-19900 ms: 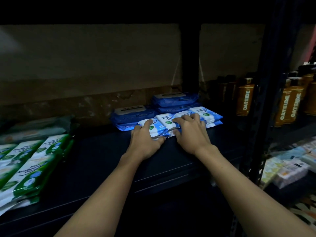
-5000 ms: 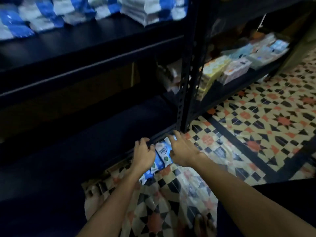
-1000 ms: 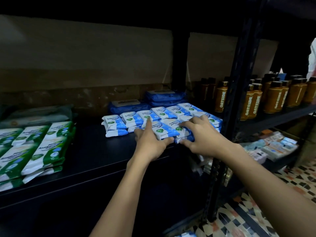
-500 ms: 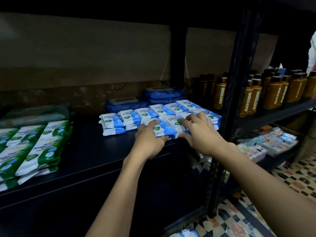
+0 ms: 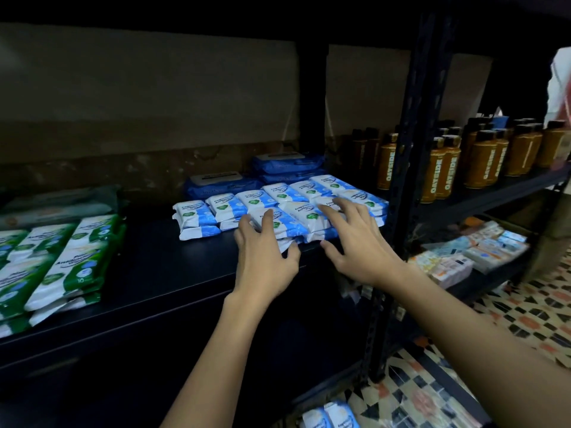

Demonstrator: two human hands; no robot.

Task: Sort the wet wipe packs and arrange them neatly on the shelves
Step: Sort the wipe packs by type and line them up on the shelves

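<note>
Small blue-and-white wet wipe packs (image 5: pixel 279 195) lie in a row on the dark shelf (image 5: pixel 160 273), with a second, stacked row (image 5: pixel 304 216) in front at the right. My left hand (image 5: pixel 265 261) touches the left end of that front stack, fingers fairly straight, thumb against its front edge. My right hand (image 5: pixel 358 242) rests over the stack's right part with fingers spread. Larger dark blue packs (image 5: pixel 216 184) sit behind. Green-and-white packs (image 5: pixel 66 257) are stacked at the left. More blue-and-white packs (image 5: pixel 330 417) lie on the floor below.
A black shelf post (image 5: pixel 401 211) stands just right of my right hand. Orange bottles (image 5: pixel 438 168) fill the neighbouring shelf, and pale boxes (image 5: pixel 463 257) lie on the shelf below them. Patterned floor tiles (image 5: pixel 525 313) show at lower right. A person's clothing (image 5: pixel 559 81) shows at the far right.
Both hands have loosened from the front stack of blue-and-white packs; the right hand's fingers have spread. The stack now lies a little further back against the rear row.
</note>
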